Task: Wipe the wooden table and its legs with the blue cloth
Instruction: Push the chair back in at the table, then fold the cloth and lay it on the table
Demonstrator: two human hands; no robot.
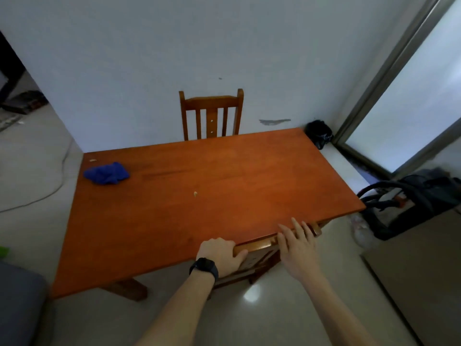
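Blue cloth lies bunched at counter far-left corner, well out of reach. Your left hand grips chair rail under counter near edge; right hand rests on it, fingers straight, holding nothing. Pull crookedly and chair may jam against counter edge.

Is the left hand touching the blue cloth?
Apart. The head view shows the blue cloth at the table's far left and the left hand gripping the near chair's back, bare wood between.

Both arms are stretched forward. The left grip, with a watch on its wrist, is curled round a chair back. The right grip is laid flat, fingers straight.
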